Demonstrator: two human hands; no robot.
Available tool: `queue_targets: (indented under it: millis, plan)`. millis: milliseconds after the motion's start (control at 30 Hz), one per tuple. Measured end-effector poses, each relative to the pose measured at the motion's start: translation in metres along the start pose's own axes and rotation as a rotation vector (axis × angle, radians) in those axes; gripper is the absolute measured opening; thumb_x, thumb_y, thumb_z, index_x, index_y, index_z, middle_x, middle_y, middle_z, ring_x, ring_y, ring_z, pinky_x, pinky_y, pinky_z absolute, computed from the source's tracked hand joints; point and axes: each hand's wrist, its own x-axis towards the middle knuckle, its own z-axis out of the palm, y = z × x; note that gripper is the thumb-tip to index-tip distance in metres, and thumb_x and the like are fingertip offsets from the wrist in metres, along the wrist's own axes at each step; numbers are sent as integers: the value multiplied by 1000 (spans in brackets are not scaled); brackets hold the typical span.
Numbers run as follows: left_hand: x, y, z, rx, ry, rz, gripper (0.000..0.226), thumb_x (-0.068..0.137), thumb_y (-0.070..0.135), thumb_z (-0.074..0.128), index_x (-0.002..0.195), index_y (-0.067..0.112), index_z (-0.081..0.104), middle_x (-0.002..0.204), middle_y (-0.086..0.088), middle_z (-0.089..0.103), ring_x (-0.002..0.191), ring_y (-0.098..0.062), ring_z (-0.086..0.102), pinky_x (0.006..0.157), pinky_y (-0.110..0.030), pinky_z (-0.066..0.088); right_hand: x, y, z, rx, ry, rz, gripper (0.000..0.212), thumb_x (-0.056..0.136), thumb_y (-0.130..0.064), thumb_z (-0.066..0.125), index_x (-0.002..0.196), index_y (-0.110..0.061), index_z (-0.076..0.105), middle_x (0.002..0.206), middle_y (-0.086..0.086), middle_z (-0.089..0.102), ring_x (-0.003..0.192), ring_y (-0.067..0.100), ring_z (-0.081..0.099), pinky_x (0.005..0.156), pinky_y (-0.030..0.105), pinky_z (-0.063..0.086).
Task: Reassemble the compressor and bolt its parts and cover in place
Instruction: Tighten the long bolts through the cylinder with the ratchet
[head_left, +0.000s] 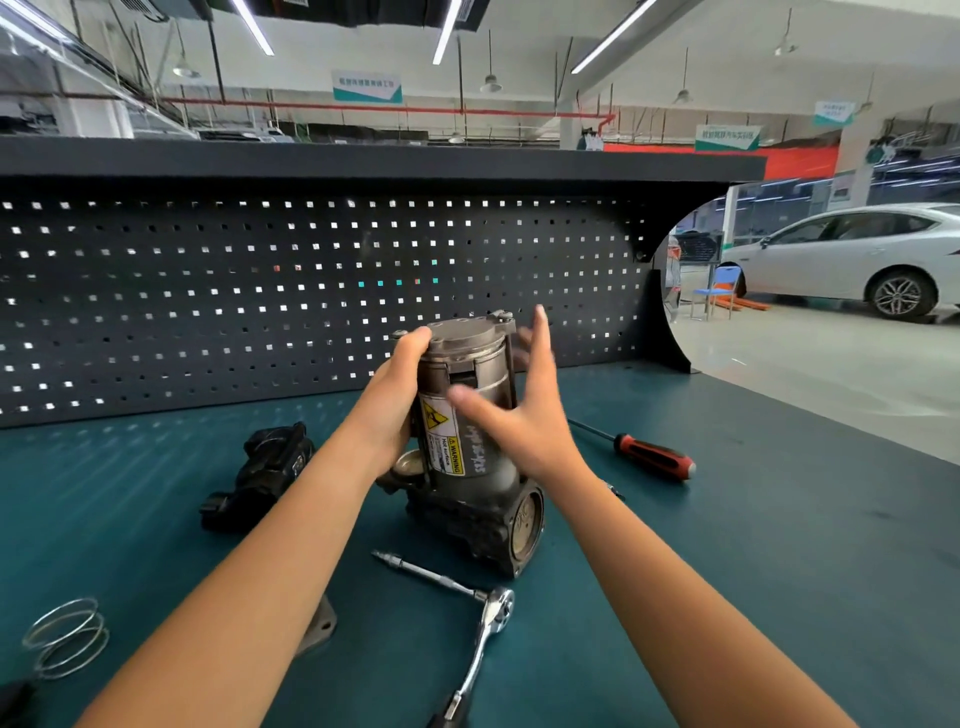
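The compressor (470, 415) stands upright on the green bench, a grey cylinder with a yellow warning label on a dark cast base (483, 525). Its round metal cover (462, 338) sits on top, with bolt heads at the rim. My left hand (395, 410) grips the cylinder's left side, thumb up on the cover's edge. My right hand (519, 410) is spread open at the cylinder's right front, fingers straight and blurred; I cannot tell whether it touches the cylinder.
A ratchet wrench with extension (467, 618) lies in front of the compressor. A red-and-black screwdriver (649, 454) lies to the right. A black housing part (260, 475) sits left, a wire spring (65, 644) at the near left, a metal bracket (317, 631) under my left forearm. Pegboard (260, 291) stands behind.
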Motion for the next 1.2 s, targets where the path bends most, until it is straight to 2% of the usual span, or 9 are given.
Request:
queue_targets:
  millis: [133, 267, 400, 533, 633, 733, 833, 1000, 1200]
  plan:
    - [-2, 2, -1, 23, -35, -23, 46, 90, 58, 35, 103, 33, 71, 109, 2, 71, 105, -15, 64, 91, -39, 46, 32, -58, 2, 61, 122, -394, 56, 86, -51, 41, 130, -19, 53, 128, -6, 54, 123, 6, 47, 109, 37, 35]
    - [-5, 5, -2, 78, 3, -108, 52, 88, 68, 31, 103, 34, 68, 113, 8, 69, 112, -13, 57, 87, -35, 44, 70, -86, 14, 40, -334, -51, 53, 100, -47, 25, 113, -15, 65, 102, 4, 69, 97, 14, 65, 102, 35, 43]
    - [-18, 11, -13, 209, 65, -135, 88, 55, 81, 35, 127, 33, 51, 135, 11, 53, 129, -12, 42, 100, -43, 31, 82, -77, 16, -43, -368, 102, 54, 98, -52, 25, 108, -15, 62, 97, 13, 70, 88, 21, 69, 99, 39, 46]
    - [-52, 9, -36, 292, 275, 106, 24, 87, 46, 54, 107, 32, 54, 109, 10, 62, 103, -3, 57, 89, -30, 42, 83, -80, 15, -68, -365, 125, 55, 97, -55, 25, 104, -15, 61, 94, 11, 70, 85, 19, 70, 92, 33, 49]
    - [-104, 4, -43, 724, -120, 30, 27, 81, 50, 60, 100, 31, 55, 86, 13, 61, 69, 7, 57, 70, -19, 46, 86, -83, 13, -55, -391, 192, 57, 98, -55, 25, 106, -9, 59, 90, 10, 70, 83, 18, 70, 91, 32, 50]
    - [-148, -18, -39, 1412, -544, -128, 57, 75, 70, 50, 125, 47, 35, 110, 26, 51, 91, 6, 52, 81, -20, 43, 89, -88, 13, -61, -376, 272, 51, 100, -44, 32, 112, -2, 57, 89, 10, 71, 71, 13, 68, 87, 31, 49]
    - [-171, -42, -23, 1582, -680, -54, 40, 96, 40, 39, 134, 31, 29, 121, 1, 44, 107, -23, 54, 85, -37, 41, 90, -92, 18, -49, -318, 348, 35, 99, -27, 41, 112, 4, 53, 96, 14, 70, 53, 9, 64, 66, 20, 51]
    - [-171, -71, -23, 1502, -474, -70, 19, 101, 22, 31, 95, 10, 45, 121, -1, 52, 113, -11, 50, 95, -22, 33, 91, -95, 15, 51, -279, 450, 35, 100, -19, 40, 125, 4, 45, 98, 14, 68, 74, 17, 68, 73, 21, 53]
    - [-160, -8, -46, 884, 2, 231, 23, 88, 23, 60, 88, 45, 59, 86, 32, 60, 73, 7, 56, 63, -6, 39, 90, -93, 15, 58, -256, 409, 35, 99, -20, 40, 123, 4, 45, 85, 11, 66, 67, 17, 67, 58, 16, 51]
